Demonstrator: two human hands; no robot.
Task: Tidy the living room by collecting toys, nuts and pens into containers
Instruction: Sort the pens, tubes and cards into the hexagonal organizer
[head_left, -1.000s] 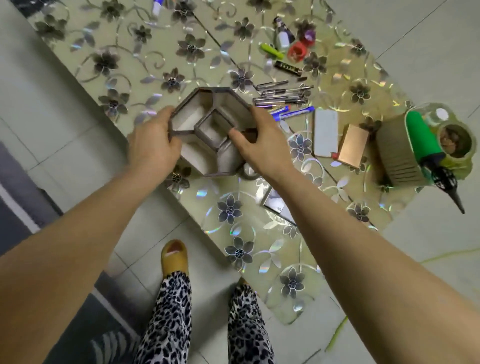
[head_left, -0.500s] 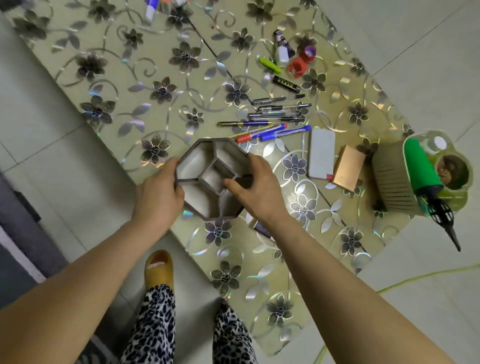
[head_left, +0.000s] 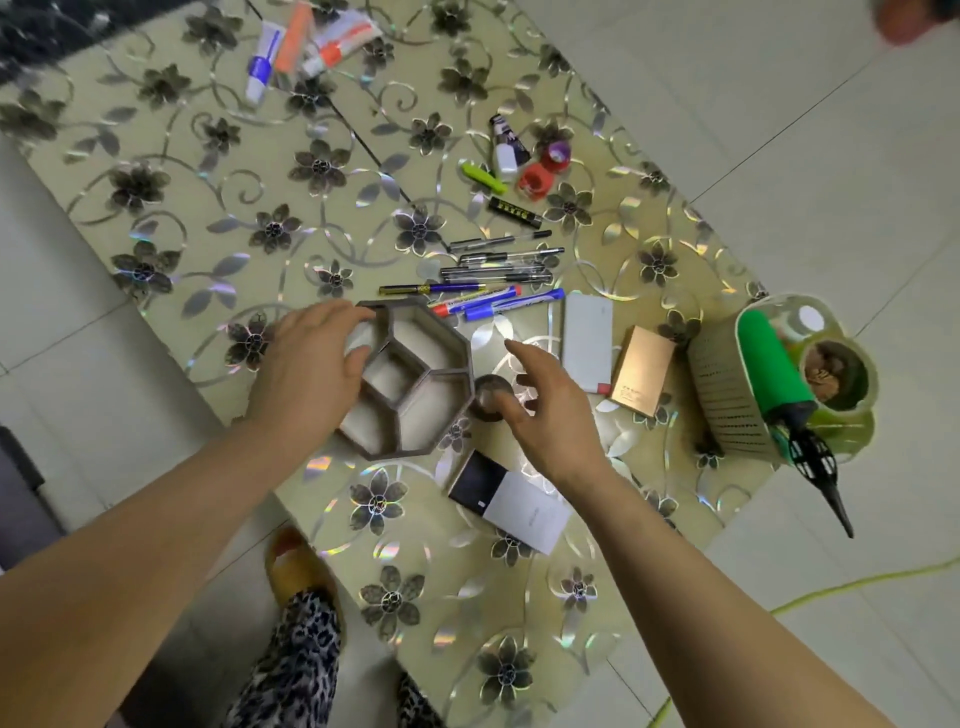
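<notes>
A grey hexagonal tray (head_left: 415, 387) with empty compartments sits on the flower-patterned table (head_left: 218, 171). My left hand (head_left: 311, 374) grips its left wall, thumb inside a compartment. To the tray's right, my right hand (head_left: 545, 410) hovers with fingers spread and nothing in it. Beneath its fingertips, touching the tray's right side, lies a small round dark object (head_left: 485, 395). Several black pens (head_left: 501, 262) and red and blue markers (head_left: 493, 301) lie in a row just beyond the tray.
Right of the tray are a white slab (head_left: 587, 348), a gold box (head_left: 641, 371), a beige basket (head_left: 727, 400) holding a green tool (head_left: 769, 364), and a jar (head_left: 836, 374). A black-and-white box (head_left: 509, 499) lies near me. Tubes (head_left: 306, 47) lie far back.
Both hands set the tray down just short of the pens. My right hand has let go and moved off to the right, uncovering the round dark object. The left hand stays on the tray.
</notes>
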